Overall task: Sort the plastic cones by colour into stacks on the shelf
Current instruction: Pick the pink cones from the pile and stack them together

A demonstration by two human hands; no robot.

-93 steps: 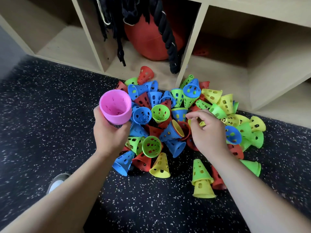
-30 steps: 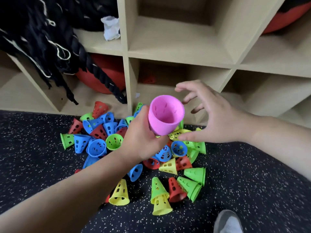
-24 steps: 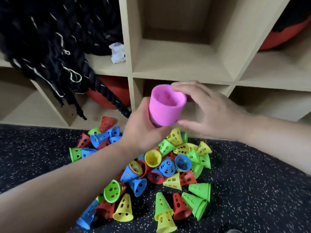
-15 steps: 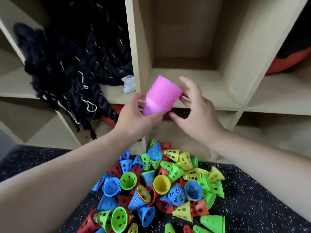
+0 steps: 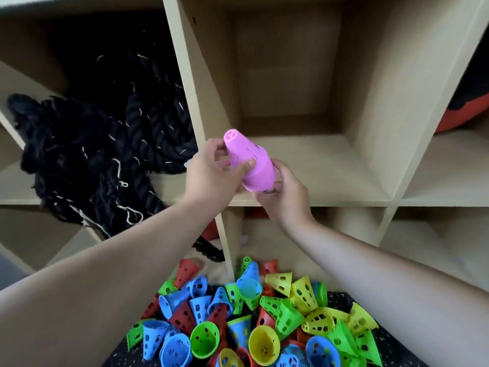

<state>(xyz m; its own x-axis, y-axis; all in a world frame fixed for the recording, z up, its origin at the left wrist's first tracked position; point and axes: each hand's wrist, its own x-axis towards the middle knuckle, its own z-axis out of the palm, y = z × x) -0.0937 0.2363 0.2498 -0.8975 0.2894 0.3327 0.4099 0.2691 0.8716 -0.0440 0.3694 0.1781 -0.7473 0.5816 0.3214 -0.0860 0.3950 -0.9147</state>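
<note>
Left hand (image 5: 209, 178) grips pink cone stack (image 5: 260, 170) | right hand (image 5: 287, 200) cups its wide end

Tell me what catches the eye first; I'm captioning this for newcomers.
A tilted stack of pink plastic cones, gripped by left hand and right hand, hangs before the middle cubby of the wooden shelf. Below lies a heap of red, blue, green and yellow perforated cones; thick black rope fills the left cubby.

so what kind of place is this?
Probably a gym or sports-kit storage corner: a thick black battle rope in a wooden cubby shelf, speckled rubber floor, and a heap of perforated training cones.
</note>
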